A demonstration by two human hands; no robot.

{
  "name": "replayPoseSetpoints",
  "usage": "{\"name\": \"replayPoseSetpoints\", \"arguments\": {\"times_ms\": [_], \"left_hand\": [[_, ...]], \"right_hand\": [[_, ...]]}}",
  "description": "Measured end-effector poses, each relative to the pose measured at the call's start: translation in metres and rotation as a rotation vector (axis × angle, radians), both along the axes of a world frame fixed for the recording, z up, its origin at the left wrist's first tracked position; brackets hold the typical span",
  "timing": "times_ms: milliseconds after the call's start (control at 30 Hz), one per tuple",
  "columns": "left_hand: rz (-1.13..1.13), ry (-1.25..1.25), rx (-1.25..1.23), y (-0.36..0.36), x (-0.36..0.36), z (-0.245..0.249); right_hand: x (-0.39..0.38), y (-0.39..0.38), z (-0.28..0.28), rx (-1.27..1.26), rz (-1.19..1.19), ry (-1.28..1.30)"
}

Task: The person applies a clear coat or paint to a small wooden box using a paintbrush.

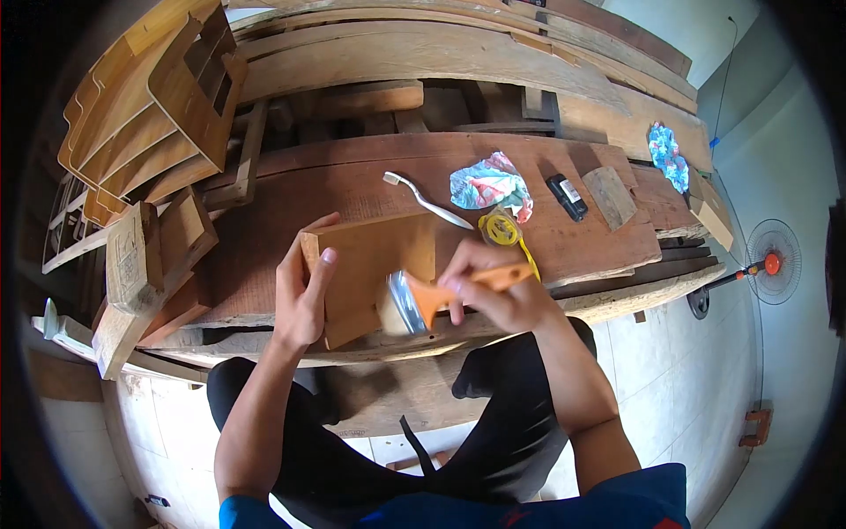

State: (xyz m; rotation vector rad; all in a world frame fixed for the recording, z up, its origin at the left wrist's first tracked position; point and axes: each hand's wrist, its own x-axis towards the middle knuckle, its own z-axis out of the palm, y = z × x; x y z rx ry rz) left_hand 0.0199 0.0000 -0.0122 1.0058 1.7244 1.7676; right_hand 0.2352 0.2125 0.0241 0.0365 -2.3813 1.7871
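Note:
My left hand (304,286) is closed around the left edge of a brown wooden box (366,264), which is tilted above the bench. In my right hand (502,286) is the orange handle of a wide paintbrush (423,300). The brush's pale bristles are blurred and lie over the lower right part of the box; whether they touch it I cannot tell. Just beyond my right hand is a yellow tape measure (500,228). A white toothbrush (429,201) and a crumpled patterned cloth (490,183) lie behind the box.
Further right on the wooden bench (264,229) are a black bottle (567,197), a wood block (609,198) and a blue cloth (668,157). A wooden shelf unit (150,132) and stacked blocks (132,256) stand left. Long planks (397,57) lie behind; a fan (772,264) is right.

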Motion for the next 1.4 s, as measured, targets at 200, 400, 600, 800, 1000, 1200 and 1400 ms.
{"name": "replayPoseSetpoints", "arguments": {"times_ms": [200, 400, 600, 800, 1000, 1200, 1400], "left_hand": [[-0.012, -0.024, 0.024, 0.003, 0.001, 0.0], [0.006, 0.041, -0.011, -0.001, -0.003, -0.005], [0.014, -0.058, -0.009, 0.003, -0.001, 0.0], [0.014, -0.054, 0.001, 0.003, 0.001, 0.0], [0.068, -0.005, -0.007, 0.004, -0.006, -0.009], [0.046, -0.001, -0.074, 0.001, -0.006, -0.004], [0.035, 0.082, -0.056, 0.0, -0.004, -0.003]], "right_hand": [[-0.002, 0.001, -0.01, -0.112, -0.131, 0.168], [-0.008, 0.004, -0.01, -0.135, -0.286, 0.26], [-0.001, 0.003, -0.007, -0.141, 0.006, 0.094], [-0.007, 0.006, -0.005, 0.023, -0.338, 0.283], [0.002, 0.005, -0.001, -0.101, -0.105, 0.057], [0.004, 0.0, -0.002, -0.075, 0.0, 0.043], [-0.002, 0.012, -0.002, 0.008, -0.308, 0.217]]}}
